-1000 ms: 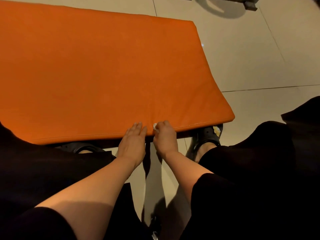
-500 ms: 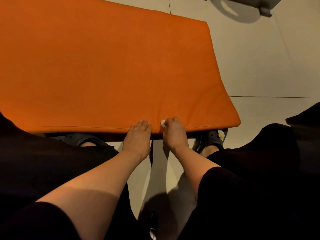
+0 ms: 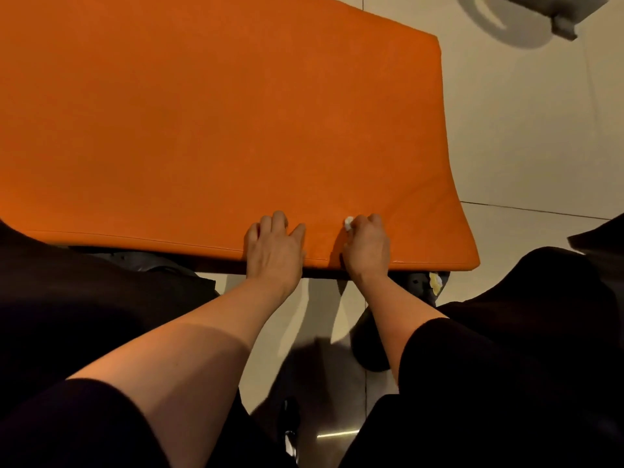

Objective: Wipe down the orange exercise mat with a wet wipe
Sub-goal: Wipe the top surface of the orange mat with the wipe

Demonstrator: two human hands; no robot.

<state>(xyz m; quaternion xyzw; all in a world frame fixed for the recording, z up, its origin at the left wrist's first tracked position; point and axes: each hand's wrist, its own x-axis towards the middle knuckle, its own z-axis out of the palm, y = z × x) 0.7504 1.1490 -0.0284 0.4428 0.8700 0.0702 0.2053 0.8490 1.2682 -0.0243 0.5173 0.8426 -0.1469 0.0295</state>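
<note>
The orange exercise mat (image 3: 209, 130) fills the upper left of the head view, lying on the pale tiled floor. My right hand (image 3: 366, 246) sits near the mat's near edge, toward the right corner, fingers curled around a small bunched white wet wipe (image 3: 348, 221) that peeks out at the knuckles and touches the mat. My left hand (image 3: 274, 246) rests on the mat just left of it, fingers bent with their tips on the surface, holding nothing.
My knees in black clothing (image 3: 84, 315) flank both arms. A dark sandal with a yellow charm (image 3: 435, 283) shows under the mat's right corner. A grey object (image 3: 560, 18) stands on the floor (image 3: 526, 130) at the top right.
Both hands have slid a little farther onto the mat from its near edge. My left hand's fingers have gone from flat to bent. The view has shifted closer over the mat.
</note>
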